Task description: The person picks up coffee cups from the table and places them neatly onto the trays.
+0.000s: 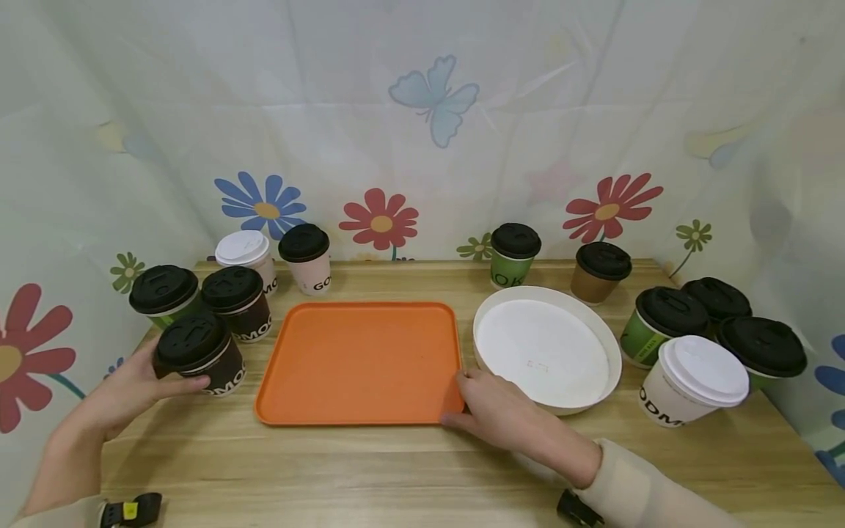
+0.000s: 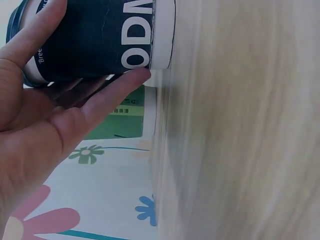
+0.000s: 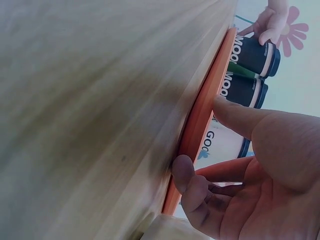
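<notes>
My left hand (image 1: 135,389) is round a black paper cup (image 1: 227,367) with a black lid, at the table's left side. In the left wrist view, the thumb lies along one side of this cup (image 2: 95,37) and the fingers along the other. An orange tray (image 1: 363,367) lies flat in the middle of the table. At its near right corner, my right hand (image 1: 498,411) grips the rim; the right wrist view shows thumb and fingers on the tray's edge (image 3: 200,115). Another black cup (image 1: 247,319) and a green cup (image 1: 168,315) stand just behind the held cup.
A white-lidded cup (image 1: 247,253) and a pink cup (image 1: 312,275) stand at the back left. Right of the tray lies a round white dish (image 1: 541,352). Behind it are a green cup (image 1: 511,268) and a brown cup (image 1: 594,286). Several cups, including a white one (image 1: 673,396), cluster at the right.
</notes>
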### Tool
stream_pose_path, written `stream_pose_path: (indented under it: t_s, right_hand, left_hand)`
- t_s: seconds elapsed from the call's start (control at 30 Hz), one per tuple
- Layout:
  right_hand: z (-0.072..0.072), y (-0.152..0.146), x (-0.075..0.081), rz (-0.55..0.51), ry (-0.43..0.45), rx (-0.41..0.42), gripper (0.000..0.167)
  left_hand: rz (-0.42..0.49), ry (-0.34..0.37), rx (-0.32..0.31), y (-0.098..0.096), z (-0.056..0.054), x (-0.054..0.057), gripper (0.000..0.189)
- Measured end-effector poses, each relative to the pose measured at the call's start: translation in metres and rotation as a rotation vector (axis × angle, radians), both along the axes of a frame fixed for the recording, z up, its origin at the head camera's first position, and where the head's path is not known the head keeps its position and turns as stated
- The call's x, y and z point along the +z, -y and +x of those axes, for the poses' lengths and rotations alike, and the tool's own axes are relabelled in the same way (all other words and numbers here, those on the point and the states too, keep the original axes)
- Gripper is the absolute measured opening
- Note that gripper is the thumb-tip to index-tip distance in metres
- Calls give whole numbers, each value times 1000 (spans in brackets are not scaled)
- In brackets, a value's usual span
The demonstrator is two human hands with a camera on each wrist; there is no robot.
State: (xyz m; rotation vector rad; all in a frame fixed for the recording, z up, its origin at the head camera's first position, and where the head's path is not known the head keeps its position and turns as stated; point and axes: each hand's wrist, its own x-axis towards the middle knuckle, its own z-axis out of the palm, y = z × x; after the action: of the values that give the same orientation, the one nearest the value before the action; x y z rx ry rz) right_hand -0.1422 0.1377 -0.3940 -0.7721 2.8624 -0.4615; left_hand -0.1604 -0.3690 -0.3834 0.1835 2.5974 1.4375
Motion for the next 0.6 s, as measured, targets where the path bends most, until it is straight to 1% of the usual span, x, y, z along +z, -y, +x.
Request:
stream_pose_path:
  t_s: [0.07, 0.17, 0.3, 0.33, 0.47, 0.6]
  right_hand:
    - [0, 0, 0, 1, 3, 1, 44]
    - [0, 0, 0, 2, 7, -2, 43]
    - [0, 0, 0, 1, 2, -5, 42]
    - [0, -1, 0, 0, -2, -5, 42]
    - [0, 0, 0, -5, -10, -4, 40]
    - [-1, 0, -1, -7, -12, -3, 39]
  left_hand:
    - [-18, -3, -7, 0, 0, 0, 99]
    - [-18, 8, -6, -1, 1, 2, 99]
    - [21, 22, 3, -7, 1, 10, 102]
    - [18, 20, 2, -9, 1, 12, 102]
    - [21, 2, -31, -24, 0, 19, 104]
    - [37, -15, -78, -45, -5, 21, 103]
